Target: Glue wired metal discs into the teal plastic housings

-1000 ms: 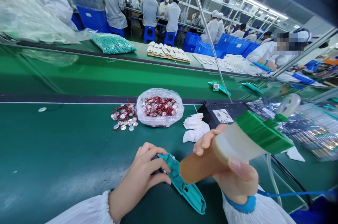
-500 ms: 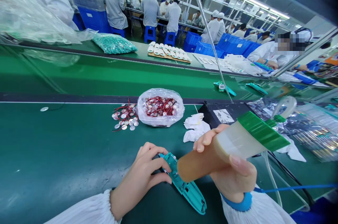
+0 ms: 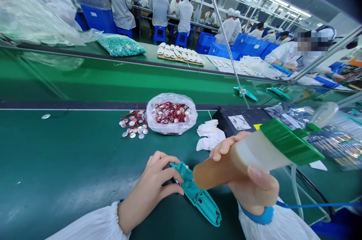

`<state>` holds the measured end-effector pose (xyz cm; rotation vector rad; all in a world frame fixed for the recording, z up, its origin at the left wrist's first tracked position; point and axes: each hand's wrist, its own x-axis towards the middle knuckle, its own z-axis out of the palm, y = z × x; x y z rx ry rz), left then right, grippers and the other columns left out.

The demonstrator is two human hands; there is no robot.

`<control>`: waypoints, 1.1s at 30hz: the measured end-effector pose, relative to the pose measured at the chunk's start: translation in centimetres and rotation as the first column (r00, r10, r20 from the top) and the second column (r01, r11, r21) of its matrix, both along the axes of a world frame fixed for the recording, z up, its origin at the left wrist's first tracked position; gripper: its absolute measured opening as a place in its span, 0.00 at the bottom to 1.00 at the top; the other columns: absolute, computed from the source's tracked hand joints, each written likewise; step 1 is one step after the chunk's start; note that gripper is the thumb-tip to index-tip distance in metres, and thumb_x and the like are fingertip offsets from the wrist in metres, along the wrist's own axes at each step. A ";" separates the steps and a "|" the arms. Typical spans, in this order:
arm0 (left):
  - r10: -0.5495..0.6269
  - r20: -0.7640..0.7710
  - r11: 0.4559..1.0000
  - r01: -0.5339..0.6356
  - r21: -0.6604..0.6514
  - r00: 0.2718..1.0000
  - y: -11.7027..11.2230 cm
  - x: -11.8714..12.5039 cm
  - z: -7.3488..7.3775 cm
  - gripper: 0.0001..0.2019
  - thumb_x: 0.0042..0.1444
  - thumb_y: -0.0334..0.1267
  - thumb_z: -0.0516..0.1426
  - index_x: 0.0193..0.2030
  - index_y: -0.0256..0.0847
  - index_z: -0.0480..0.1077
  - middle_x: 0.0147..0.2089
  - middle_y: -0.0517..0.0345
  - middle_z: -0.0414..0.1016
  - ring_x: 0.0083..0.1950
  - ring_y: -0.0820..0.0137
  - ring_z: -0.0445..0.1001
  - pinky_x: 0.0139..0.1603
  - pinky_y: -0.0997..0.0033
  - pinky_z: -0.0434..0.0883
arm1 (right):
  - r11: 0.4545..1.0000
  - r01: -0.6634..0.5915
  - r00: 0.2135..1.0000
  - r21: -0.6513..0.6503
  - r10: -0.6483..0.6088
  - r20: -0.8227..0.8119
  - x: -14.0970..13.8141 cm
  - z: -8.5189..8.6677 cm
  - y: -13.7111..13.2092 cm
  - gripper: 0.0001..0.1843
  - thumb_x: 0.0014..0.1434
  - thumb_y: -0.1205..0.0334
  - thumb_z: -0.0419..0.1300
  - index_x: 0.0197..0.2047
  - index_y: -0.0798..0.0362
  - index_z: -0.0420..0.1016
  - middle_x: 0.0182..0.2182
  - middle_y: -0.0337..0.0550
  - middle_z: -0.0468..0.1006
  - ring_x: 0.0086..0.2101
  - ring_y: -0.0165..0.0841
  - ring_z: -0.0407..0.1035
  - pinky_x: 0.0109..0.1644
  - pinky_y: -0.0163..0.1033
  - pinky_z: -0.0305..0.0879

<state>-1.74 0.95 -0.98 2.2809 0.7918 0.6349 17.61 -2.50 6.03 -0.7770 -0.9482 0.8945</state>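
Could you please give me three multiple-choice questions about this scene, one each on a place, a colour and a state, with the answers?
1. Where does the clear plastic bag of wired metal discs lie relative to the crumpled white tissues?
A. On top of them
B. To their left
C. Under them

2. What colour is the cap of the bottle in the right hand?
A. Blue
B. Red
C. Green

3. How does the left hand stand to the teal plastic casing?
A. Fingers curled around it
B. Apart from it
C. Lying flat beneath it

Answers:
1. B, the bag sits left of the tissues.
2. C, the cap shows green.
3. A, the fingers wrap its end.
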 end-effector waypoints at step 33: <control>0.030 -0.062 1.000 -0.029 0.009 0.998 0.0 0.3 0.6 0.04 0.52 0.41 0.62 0.32 0.45 0.73 0.48 0.57 0.71 0.45 0.62 0.63 0.45 0.60 0.66 | 0.996 -0.084 0.996 0.014 0.083 0.041 0.3 0.1 -0.2 0.17 0.48 0.53 0.64 0.40 0.48 0.67 0.28 0.39 0.73 0.26 0.36 0.68 0.30 0.42 0.66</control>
